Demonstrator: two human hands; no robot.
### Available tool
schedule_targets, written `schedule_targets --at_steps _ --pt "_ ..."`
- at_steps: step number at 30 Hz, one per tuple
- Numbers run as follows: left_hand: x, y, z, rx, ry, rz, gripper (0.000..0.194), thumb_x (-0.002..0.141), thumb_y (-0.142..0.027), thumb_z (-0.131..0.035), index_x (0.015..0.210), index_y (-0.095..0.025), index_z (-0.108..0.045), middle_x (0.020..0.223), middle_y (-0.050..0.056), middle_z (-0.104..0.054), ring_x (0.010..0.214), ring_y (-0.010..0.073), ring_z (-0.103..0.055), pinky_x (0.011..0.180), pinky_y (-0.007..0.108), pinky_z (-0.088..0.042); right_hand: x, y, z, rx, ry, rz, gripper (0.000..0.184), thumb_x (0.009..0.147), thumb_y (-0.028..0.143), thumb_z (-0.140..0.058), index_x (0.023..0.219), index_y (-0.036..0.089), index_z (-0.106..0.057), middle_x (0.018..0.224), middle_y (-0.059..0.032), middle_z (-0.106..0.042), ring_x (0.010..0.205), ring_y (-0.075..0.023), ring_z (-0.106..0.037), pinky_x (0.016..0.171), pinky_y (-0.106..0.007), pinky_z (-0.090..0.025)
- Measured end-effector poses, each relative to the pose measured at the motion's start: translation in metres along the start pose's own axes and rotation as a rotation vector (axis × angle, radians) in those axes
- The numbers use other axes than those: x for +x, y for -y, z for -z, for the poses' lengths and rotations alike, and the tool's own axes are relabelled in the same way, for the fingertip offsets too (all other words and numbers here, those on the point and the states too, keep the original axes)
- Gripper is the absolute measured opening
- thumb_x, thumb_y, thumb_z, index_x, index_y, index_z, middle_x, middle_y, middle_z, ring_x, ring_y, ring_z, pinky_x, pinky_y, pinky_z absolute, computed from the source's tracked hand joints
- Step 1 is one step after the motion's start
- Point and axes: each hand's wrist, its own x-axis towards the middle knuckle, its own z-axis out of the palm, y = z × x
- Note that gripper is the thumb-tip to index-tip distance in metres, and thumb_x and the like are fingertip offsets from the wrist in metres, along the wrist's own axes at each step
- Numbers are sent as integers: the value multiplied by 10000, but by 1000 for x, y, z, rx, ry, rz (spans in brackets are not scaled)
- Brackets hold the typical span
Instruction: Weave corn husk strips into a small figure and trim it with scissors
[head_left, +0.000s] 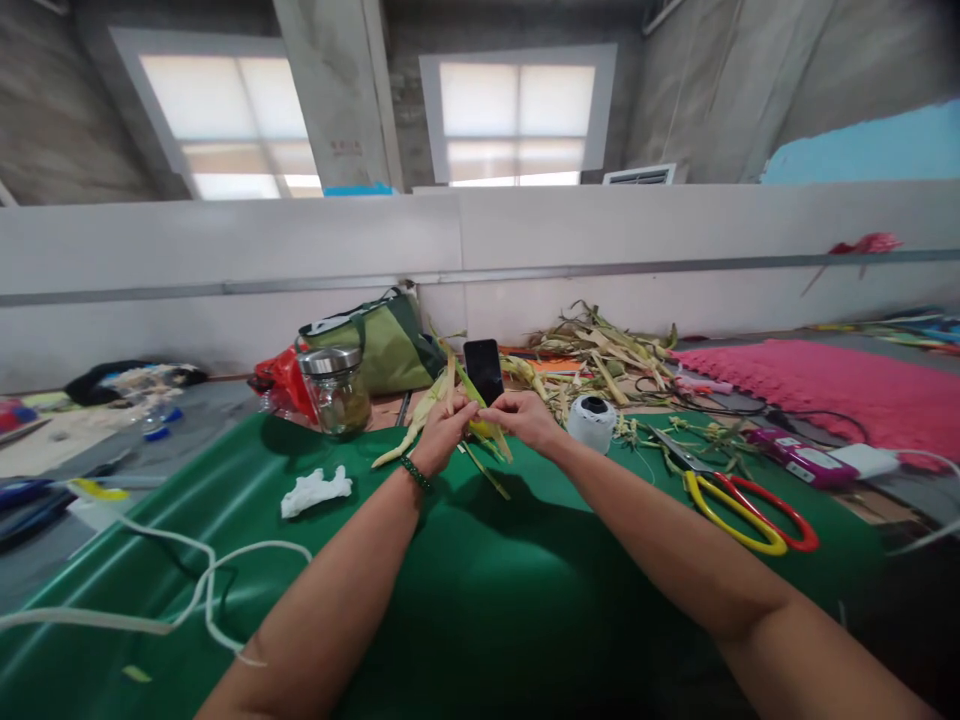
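Observation:
My left hand [444,430], with a dark beaded bracelet at the wrist, is closed around pale green and yellow leaf strips [468,386] that look like corn husk. Close beside it, my right hand [525,415] pinches the same strips, its fingertips almost meeting the left ones. Some ends stick up past the fingers, and others hang below over the green mat [480,600]. Just behind the hands stands a dark phone [484,368]. A spool of white thread [592,425] is right of my right hand.
Scissors with yellow and red handles [739,510] lie on the right. At the left are a lidded glass jar [335,395], crumpled white tissue [316,492] and a white cable [210,570]. A husk pile [600,350], green bag [386,345] and pink cloth [832,385] lie farther back.

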Motion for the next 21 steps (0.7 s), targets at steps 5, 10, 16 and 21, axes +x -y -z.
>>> schedule_targets --at_steps 5,10,16,21 --pt "-1 0 0 27 14 -4 345 683 -421 -692 574 -169 -482 434 -88 -325 381 42 -259 395 187 -207 -3 -2 1 156 83 -45 418 701 560 -595 570 169 -530 443 60 -439 409 -64 -380 410 -205 -295" --pt "-2 -4 3 215 65 -152 354 687 -427 -690 545 -162 -503 475 -55 -386 455 68 -328 445 206 -248 -3 -1 -4 218 74 -36 402 665 559 -649 664 179 -518 525 57 -511 434 -69 -446 421 -202 -365" --pt "-2 -3 6 236 162 -106 339 688 -425 -683 532 -154 -552 437 -57 -360 426 60 -287 422 207 -191 -3 1 8 206 145 24 348 664 486 -675 701 149 -598 531 43 -538 459 -71 -464 448 -202 -382" --pt "-1 3 1 51 78 32 367 654 -464 -690 563 -172 -487 421 -84 -344 351 29 -229 370 196 -136 -5 2 5 126 196 57 235 729 382 -582 660 156 -575 516 47 -522 450 -73 -475 445 -197 -380"
